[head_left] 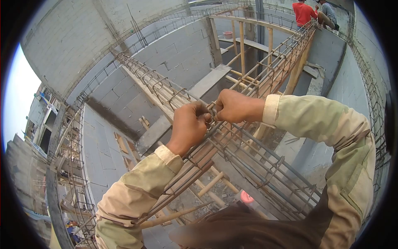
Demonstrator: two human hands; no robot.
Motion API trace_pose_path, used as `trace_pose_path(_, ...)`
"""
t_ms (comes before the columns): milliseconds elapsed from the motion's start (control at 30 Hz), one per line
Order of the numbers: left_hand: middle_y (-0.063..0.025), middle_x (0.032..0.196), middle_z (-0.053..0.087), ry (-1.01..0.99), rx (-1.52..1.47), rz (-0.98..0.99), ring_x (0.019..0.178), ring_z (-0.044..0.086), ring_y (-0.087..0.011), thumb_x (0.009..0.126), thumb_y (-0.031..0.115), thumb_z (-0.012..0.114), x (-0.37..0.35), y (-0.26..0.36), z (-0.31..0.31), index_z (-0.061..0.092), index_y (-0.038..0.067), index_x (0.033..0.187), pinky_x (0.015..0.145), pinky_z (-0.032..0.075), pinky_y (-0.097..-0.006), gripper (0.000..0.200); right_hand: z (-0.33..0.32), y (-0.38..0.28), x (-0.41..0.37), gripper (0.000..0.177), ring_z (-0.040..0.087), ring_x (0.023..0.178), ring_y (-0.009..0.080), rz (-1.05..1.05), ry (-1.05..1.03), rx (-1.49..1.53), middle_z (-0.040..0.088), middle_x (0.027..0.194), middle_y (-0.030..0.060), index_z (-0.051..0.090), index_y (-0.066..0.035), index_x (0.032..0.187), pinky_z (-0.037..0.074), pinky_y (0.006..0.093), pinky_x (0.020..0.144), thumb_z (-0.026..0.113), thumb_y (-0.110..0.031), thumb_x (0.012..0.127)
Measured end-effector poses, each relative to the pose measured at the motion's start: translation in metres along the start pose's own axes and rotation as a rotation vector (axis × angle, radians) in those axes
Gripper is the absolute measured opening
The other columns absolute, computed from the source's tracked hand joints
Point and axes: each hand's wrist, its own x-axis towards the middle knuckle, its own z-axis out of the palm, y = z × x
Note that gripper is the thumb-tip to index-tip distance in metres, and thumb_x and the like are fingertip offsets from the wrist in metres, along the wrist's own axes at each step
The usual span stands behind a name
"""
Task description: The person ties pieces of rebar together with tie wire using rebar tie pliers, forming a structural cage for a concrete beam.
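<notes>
Both hands meet over the crossing of two rebar cages in the middle of the view. My left hand (pixel 189 124) has its fingers pinched together at the bars, on something too small to make out. Close beside it on the right, my right hand (pixel 238 106) is also closed, its thumb and forefinger at the same joint. One rebar cage (pixel 275 164) runs toward the lower right, and another cage (pixel 286 50) stretches to the upper right over wooden boards. The fingertips hide the exact point where the bars cross.
Two people, one in a red top (pixel 304 14) and one in grey (pixel 328 14), are at the upper right. Grey block walls (pixel 174 47) surround deep openings. Below are bamboo poles (pixel 210 184) and a pink container (pixel 246 196). A concrete plank (pixel 210 81) lies beyond my hands.
</notes>
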Motion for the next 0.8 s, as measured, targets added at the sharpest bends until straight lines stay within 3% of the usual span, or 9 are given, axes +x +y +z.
trace_pose_path(100,-0.0163,0.078,0.075,0.115,0.126,0.208,0.067,0.073,-0.0166,0.088,-0.003,0.072,-0.025,0.007,0.012,0.074,-0.004,0.095,0.063,0.055,-0.0334,0.008,-0.010,-0.005,0.003,0.019,0.060,0.059,0.0166,0.039,-0.096,0.057,0.064,0.065,0.0099,0.072,0.005,0.077,0.045,0.0341,0.054,0.077,-0.012,0.083)
trace_pose_path(200,-0.0177,0.081,0.074,0.198,0.197,0.316,0.071,0.074,-0.0298,0.084,0.005,0.079,-0.034,0.002,0.025,0.076,0.000,0.097,0.064,0.055,-0.0351,0.015,-0.018,-0.008,0.004,0.018,0.057,0.054,0.0143,0.033,-0.159,0.061,0.063,0.063,0.0067,0.074,0.004,0.079,0.043,0.0313,0.050,0.076,-0.012,0.086)
trace_pose_path(300,-0.0159,0.085,0.072,0.162,0.237,0.426,0.075,0.071,-0.0354,0.084,0.004,0.075,-0.045,-0.009,0.025,0.075,0.007,0.098,0.066,0.056,-0.0433,0.014,-0.024,-0.011,-0.001,0.018,0.058,0.055,0.0142,0.051,-0.186,0.063,0.062,0.063,0.0063,0.074,0.004,0.082,0.044,0.0314,0.051,0.074,-0.013,0.088)
trace_pose_path(433,-0.0171,0.120,0.071,0.024,0.459,0.637,0.099,0.074,-0.0327,0.082,-0.006,0.066,-0.061,-0.022,0.016,0.072,0.001,0.118,0.078,0.061,-0.0389,0.037,-0.023,-0.010,-0.012,0.017,0.059,0.058,0.0139,0.027,-0.181,0.068,0.063,0.065,0.0061,0.074,0.004,0.084,0.045,0.0317,0.053,0.073,-0.012,0.088)
trace_pose_path(467,-0.0194,0.131,0.063,-0.072,0.502,0.602,0.114,0.066,-0.0349,0.081,-0.008,0.062,-0.064,-0.021,0.014,0.067,0.000,0.126,0.089,0.058,-0.0395,0.046,-0.022,-0.007,-0.014,0.018,0.059,0.058,0.0140,0.008,-0.172,0.068,0.064,0.066,0.0062,0.074,0.005,0.085,0.046,0.0318,0.053,0.073,-0.012,0.089)
trace_pose_path(567,-0.0191,0.128,0.060,-0.142,0.627,0.628,0.121,0.058,-0.0360,0.081,-0.006,0.064,-0.061,-0.012,0.013,0.068,-0.002,0.124,0.099,0.052,-0.0413,0.044,-0.019,-0.001,-0.016,0.018,0.061,0.059,0.0157,-0.033,-0.157,0.057,0.066,0.068,0.0077,0.074,0.006,0.086,0.049,0.0328,0.056,0.072,-0.012,0.089)
trace_pose_path(600,-0.0171,0.126,0.057,-0.126,0.633,0.605,0.124,0.051,-0.0355,0.082,-0.001,0.065,-0.058,-0.013,0.016,0.071,-0.001,0.119,0.107,0.045,-0.0454,0.037,-0.019,0.000,-0.015,0.019,0.062,0.061,0.0173,-0.064,-0.152,0.040,0.068,0.070,0.0093,0.074,0.006,0.087,0.050,0.0337,0.057,0.072,-0.012,0.088)
trace_pose_path(733,-0.0171,0.127,0.056,-0.126,0.933,0.717,0.130,0.048,-0.0349,0.084,0.013,0.067,-0.049,0.000,0.006,0.076,0.005,0.109,0.112,0.037,-0.0507,0.027,-0.016,0.002,-0.011,0.020,0.069,0.069,0.0238,-0.118,-0.156,-0.074,0.072,0.075,0.0168,0.075,0.008,0.090,0.053,0.0369,0.064,0.070,-0.010,0.083)
trace_pose_path(800,-0.0173,0.129,0.054,-0.152,0.916,0.718,0.132,0.047,-0.0353,0.084,0.015,0.068,-0.043,-0.001,-0.001,0.077,0.007,0.109,0.112,0.037,-0.0506,0.027,-0.015,0.002,-0.011,0.020,0.069,0.068,0.0243,-0.127,-0.148,-0.098,0.072,0.075,0.0174,0.075,0.008,0.089,0.053,0.0373,0.064,0.070,-0.010,0.082)
